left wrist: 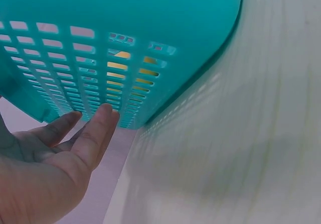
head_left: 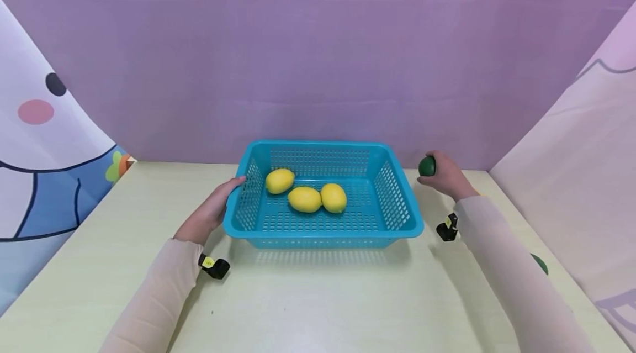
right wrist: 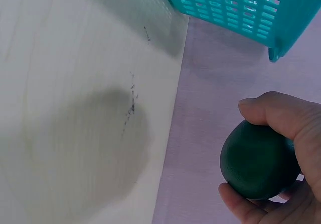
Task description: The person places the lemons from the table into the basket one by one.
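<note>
A blue plastic basket [head_left: 318,234] with perforated walls stands on the table, with three yellow lemons [head_left: 304,199] on its floor toward the left. My left hand [head_left: 218,204] holds the basket's left rim, the tip of a digit showing over the edge. From the left wrist, its fingers [left wrist: 95,133] lie against the outside of the perforated wall. Beyond the basket's right side, my right hand [head_left: 444,176] grips a dark green round fruit [right wrist: 258,158] above the table, thumb on one side and fingers on the other.
Another dark green thing [head_left: 540,264] lies at the table's right, partly hidden behind the right sleeve. A purple cloth [head_left: 318,54] hangs along the back edge, and printed cloths [head_left: 44,137] hang at both sides. The pale table [head_left: 298,298] extends in front of the basket.
</note>
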{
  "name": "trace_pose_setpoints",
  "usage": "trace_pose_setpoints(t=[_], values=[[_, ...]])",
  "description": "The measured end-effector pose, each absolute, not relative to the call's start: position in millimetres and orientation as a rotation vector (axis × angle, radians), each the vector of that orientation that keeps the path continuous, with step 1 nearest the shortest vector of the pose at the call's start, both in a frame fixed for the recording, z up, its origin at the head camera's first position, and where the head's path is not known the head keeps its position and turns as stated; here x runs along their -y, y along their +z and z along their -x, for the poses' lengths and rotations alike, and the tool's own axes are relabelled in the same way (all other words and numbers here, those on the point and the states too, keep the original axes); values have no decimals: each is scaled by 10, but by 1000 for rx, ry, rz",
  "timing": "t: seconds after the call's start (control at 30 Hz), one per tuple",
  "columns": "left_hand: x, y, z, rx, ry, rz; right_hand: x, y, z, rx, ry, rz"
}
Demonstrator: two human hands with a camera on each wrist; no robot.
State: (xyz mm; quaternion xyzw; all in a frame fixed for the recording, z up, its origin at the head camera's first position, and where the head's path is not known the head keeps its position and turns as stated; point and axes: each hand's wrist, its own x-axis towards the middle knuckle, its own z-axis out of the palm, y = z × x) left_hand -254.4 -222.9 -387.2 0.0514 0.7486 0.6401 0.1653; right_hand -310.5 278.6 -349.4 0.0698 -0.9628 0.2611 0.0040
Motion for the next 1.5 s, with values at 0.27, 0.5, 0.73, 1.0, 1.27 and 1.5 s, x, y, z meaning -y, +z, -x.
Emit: trace_pose_setpoints(t=[0.27,0.5,0.73,1.0,1.27,1.5], values=[[2215,-3855,2547,-2120,1829,-129,-2785,-3371,3145,3020,753,-235],[2216,-3858,2557,-2136,1825,-119,-2759,-3281,3175,3004,746,-244],[2214,-3865,2557,-2146,1826,-107,-2717,-3190,3187,2958,768,-295],[2217,-3882,2572,-2141,1837,-110,-2613,-3065,3194,2958,770,-321],[2214,-3868,2562,-2134,1839,-97,-2489,-2949,3214,2958,782,-304],[2217,-3861,2561,-2127,1838,-95,-2353,-2890,3233,2968,813,-292]])
